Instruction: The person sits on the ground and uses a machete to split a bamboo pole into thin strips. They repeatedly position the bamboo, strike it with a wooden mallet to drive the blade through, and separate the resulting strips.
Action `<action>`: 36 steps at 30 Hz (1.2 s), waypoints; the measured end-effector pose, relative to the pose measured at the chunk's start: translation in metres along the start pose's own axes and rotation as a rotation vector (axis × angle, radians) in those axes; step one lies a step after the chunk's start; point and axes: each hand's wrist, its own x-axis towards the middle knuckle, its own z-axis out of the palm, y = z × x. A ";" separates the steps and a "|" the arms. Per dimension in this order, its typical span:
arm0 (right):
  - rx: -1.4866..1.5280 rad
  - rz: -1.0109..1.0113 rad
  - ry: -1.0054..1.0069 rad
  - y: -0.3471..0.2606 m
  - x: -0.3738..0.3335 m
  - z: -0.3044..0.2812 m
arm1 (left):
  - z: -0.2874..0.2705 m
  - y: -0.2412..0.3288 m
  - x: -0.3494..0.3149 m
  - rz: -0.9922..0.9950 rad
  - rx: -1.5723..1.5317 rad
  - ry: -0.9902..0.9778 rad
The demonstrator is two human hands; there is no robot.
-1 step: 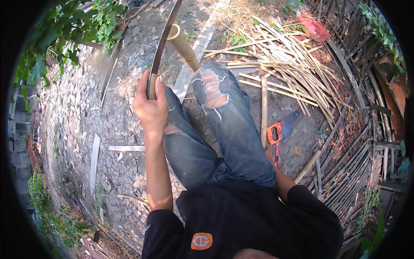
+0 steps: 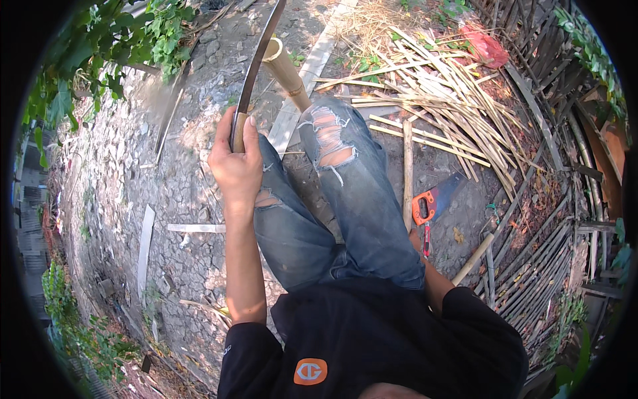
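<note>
— So, what's the left hand (image 2: 236,166) doing?

— It's clenched round the wooden handle of a long curved machete (image 2: 256,63), blade rising toward the top centre of the frame.

— And the bamboo pole (image 2: 287,74)?

— Just right of the blade, slanting up from between the knees in torn jeans (image 2: 345,199).

— How would they handle?

— The blade looks stiff, heavy and sharp, so take it by the handle only. The pole seems rigid, hollow and smooth-skinned, likely slippery; grip it low.

— The right hand?

— Hidden behind the leg, lower right near the orange-handled saw (image 2: 432,201); I cannot tell its state. Split bamboo strips (image 2: 425,93) lie upper right.
</note>
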 end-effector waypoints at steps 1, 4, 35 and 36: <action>0.018 -0.087 0.065 0.011 0.000 -0.001 | -0.001 0.001 0.001 0.010 0.006 0.010; 0.212 -0.191 0.230 0.040 0.008 -0.004 | -0.001 0.004 0.005 -0.013 -0.002 -0.036; 0.684 -1.024 0.343 -0.384 -0.131 -0.435 | -0.035 0.021 0.062 0.020 0.135 -0.293; 0.774 -1.156 0.394 -0.386 -0.132 -0.461 | -0.036 0.016 0.061 0.030 0.146 -0.281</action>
